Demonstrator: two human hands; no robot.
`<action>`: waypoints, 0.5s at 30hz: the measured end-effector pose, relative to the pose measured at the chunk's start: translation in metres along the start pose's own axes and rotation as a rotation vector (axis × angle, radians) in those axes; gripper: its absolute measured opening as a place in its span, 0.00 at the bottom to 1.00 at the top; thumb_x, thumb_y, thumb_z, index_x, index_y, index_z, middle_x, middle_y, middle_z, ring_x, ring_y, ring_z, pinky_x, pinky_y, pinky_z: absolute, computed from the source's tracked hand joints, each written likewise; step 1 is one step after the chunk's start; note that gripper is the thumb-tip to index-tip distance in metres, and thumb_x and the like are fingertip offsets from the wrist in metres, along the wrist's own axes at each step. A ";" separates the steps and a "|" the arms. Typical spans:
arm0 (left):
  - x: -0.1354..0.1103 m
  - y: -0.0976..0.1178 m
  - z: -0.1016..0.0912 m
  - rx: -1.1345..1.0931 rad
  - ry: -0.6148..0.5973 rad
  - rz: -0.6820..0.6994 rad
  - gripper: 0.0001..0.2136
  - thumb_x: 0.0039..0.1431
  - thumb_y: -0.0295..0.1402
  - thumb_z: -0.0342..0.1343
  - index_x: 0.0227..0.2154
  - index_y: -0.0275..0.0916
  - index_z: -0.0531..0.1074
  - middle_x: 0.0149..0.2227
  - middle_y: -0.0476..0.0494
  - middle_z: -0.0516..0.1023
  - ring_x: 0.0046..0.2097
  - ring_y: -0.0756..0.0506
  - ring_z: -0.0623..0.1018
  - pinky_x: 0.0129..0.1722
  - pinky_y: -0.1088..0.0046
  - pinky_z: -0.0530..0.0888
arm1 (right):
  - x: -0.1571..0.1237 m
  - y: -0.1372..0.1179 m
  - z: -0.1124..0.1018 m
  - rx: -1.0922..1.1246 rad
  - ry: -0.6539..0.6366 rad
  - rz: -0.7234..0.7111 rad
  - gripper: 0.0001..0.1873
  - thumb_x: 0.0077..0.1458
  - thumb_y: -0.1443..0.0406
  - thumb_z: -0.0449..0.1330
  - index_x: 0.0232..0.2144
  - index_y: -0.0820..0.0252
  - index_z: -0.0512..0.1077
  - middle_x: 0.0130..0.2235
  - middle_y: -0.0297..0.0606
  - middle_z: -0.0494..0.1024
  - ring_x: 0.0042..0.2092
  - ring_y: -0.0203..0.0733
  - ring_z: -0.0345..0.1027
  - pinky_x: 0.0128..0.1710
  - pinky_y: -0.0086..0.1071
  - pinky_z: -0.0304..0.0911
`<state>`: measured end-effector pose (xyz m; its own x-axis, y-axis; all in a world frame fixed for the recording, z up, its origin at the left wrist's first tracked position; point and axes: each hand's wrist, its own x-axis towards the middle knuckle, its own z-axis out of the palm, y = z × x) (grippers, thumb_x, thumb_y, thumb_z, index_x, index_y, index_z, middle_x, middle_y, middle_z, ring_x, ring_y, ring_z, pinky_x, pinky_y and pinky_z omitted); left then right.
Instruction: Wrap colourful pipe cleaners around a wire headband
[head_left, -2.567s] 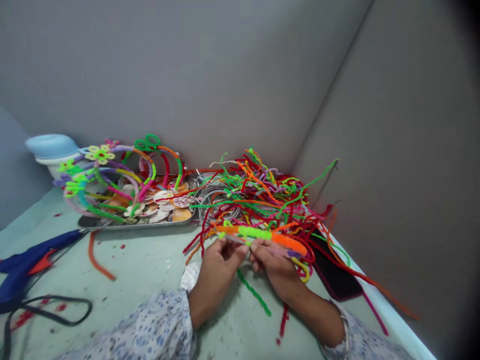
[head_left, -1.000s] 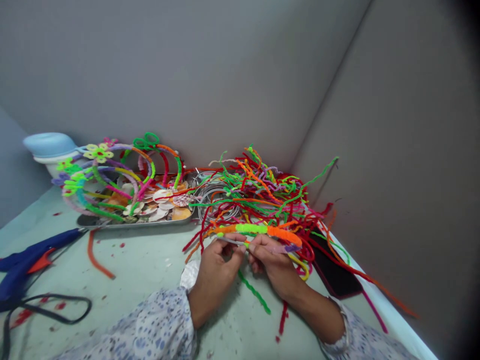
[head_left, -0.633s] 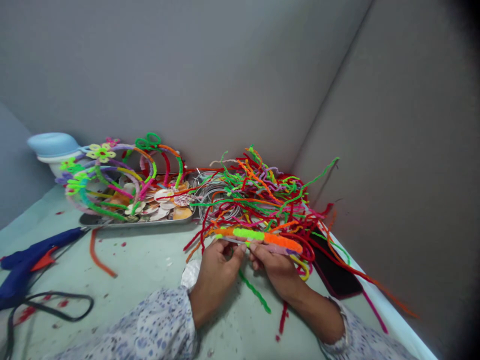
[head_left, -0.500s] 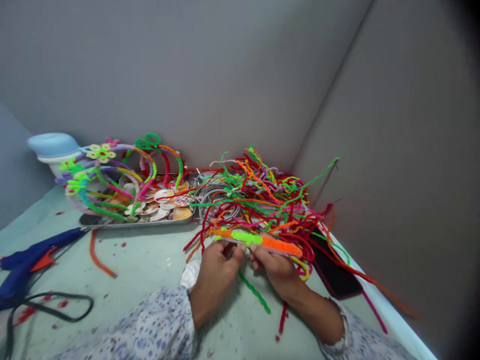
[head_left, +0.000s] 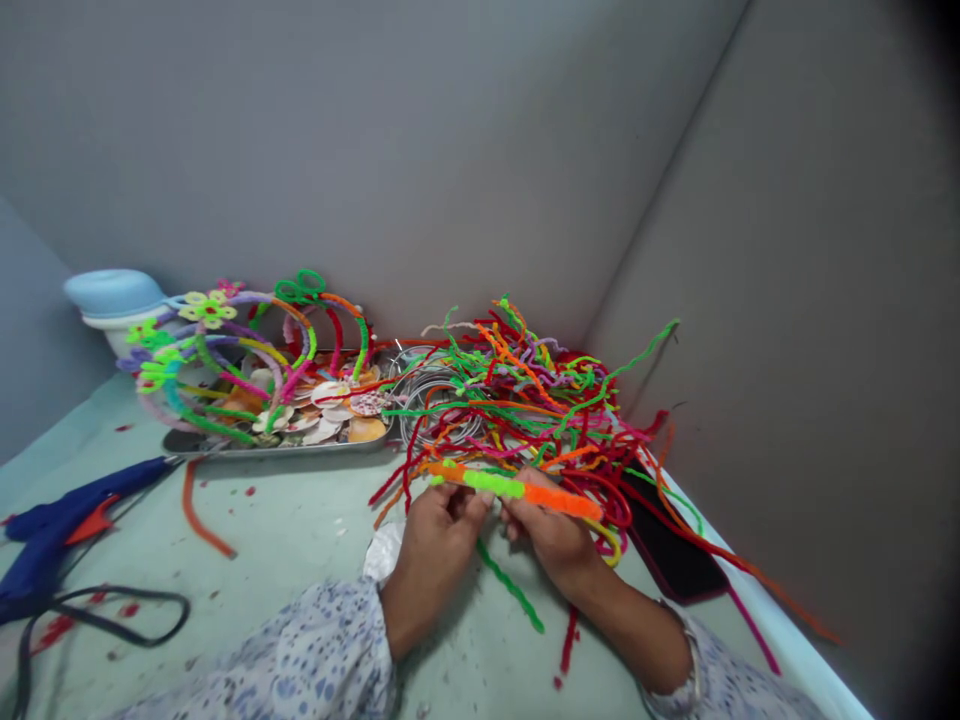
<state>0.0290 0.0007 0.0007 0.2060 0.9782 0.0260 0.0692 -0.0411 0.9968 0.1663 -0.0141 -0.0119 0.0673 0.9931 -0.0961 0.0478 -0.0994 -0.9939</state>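
Observation:
Both my hands hold a curved headband wrapped in orange and lime-green pipe cleaner, just in front of a big tangle of pipe cleaners. My left hand pinches its bare left part, fingers closed. My right hand grips the orange part, fingers closed. A green pipe cleaner trails from between my hands toward me across the table.
A metal tray at the back left carries finished wrapped headbands and shell discs. A blue glue gun with a black cable lies at left. A dark phone lies at right. Grey partition walls close the back and right.
The headband has tipped slightly, its right end lower than before. My hands stay together in the same spot. The view has shifted a little.

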 end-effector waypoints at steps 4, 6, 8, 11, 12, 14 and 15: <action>0.000 -0.001 0.000 0.005 0.058 0.027 0.06 0.52 0.34 0.55 0.30 0.37 0.65 0.27 0.51 0.69 0.29 0.51 0.69 0.30 0.76 0.66 | 0.000 -0.002 -0.003 0.045 -0.031 0.018 0.11 0.52 0.62 0.53 0.20 0.59 0.65 0.19 0.29 0.66 0.21 0.32 0.58 0.23 0.26 0.53; 0.000 -0.001 0.000 0.012 0.078 0.046 0.06 0.52 0.33 0.55 0.29 0.38 0.64 0.26 0.53 0.67 0.28 0.52 0.67 0.29 0.76 0.65 | 0.001 0.000 -0.005 0.089 -0.040 -0.003 0.11 0.53 0.62 0.54 0.21 0.60 0.65 0.19 0.29 0.67 0.21 0.31 0.57 0.23 0.26 0.52; 0.000 0.000 -0.001 -0.002 0.085 0.060 0.06 0.52 0.33 0.55 0.31 0.38 0.65 0.25 0.53 0.66 0.28 0.52 0.67 0.28 0.77 0.65 | 0.002 0.003 -0.006 0.119 -0.043 -0.015 0.11 0.53 0.62 0.54 0.21 0.60 0.65 0.19 0.29 0.67 0.21 0.30 0.56 0.22 0.26 0.51; 0.000 0.002 -0.001 -0.035 0.107 0.066 0.10 0.50 0.32 0.57 0.36 0.38 0.67 0.26 0.53 0.67 0.27 0.52 0.67 0.29 0.77 0.65 | 0.003 0.007 -0.007 0.131 -0.039 -0.038 0.12 0.54 0.61 0.54 0.21 0.60 0.65 0.19 0.29 0.66 0.21 0.30 0.57 0.22 0.25 0.51; -0.001 0.002 -0.001 -0.050 0.118 0.062 0.12 0.49 0.32 0.57 0.38 0.38 0.67 0.26 0.53 0.67 0.28 0.52 0.67 0.29 0.76 0.65 | 0.003 0.007 -0.007 0.132 -0.037 -0.040 0.12 0.54 0.61 0.55 0.21 0.61 0.65 0.19 0.29 0.67 0.21 0.30 0.57 0.22 0.25 0.51; 0.000 0.002 0.000 -0.078 0.136 0.044 0.16 0.49 0.32 0.58 0.42 0.38 0.65 0.26 0.53 0.67 0.28 0.51 0.68 0.30 0.76 0.65 | 0.003 0.008 -0.007 0.148 -0.034 -0.041 0.12 0.54 0.61 0.55 0.21 0.61 0.65 0.19 0.29 0.67 0.21 0.29 0.58 0.21 0.25 0.51; 0.000 0.001 0.000 -0.085 0.144 0.033 0.18 0.49 0.32 0.58 0.44 0.39 0.64 0.26 0.53 0.67 0.28 0.51 0.68 0.30 0.76 0.65 | 0.003 0.008 -0.007 0.167 -0.033 -0.038 0.12 0.54 0.61 0.55 0.21 0.61 0.65 0.19 0.29 0.67 0.21 0.29 0.58 0.21 0.24 0.51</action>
<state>0.0293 0.0007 0.0022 0.0642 0.9959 0.0638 -0.0190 -0.0627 0.9979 0.1741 -0.0124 -0.0199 0.0359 0.9977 -0.0573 -0.1168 -0.0527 -0.9918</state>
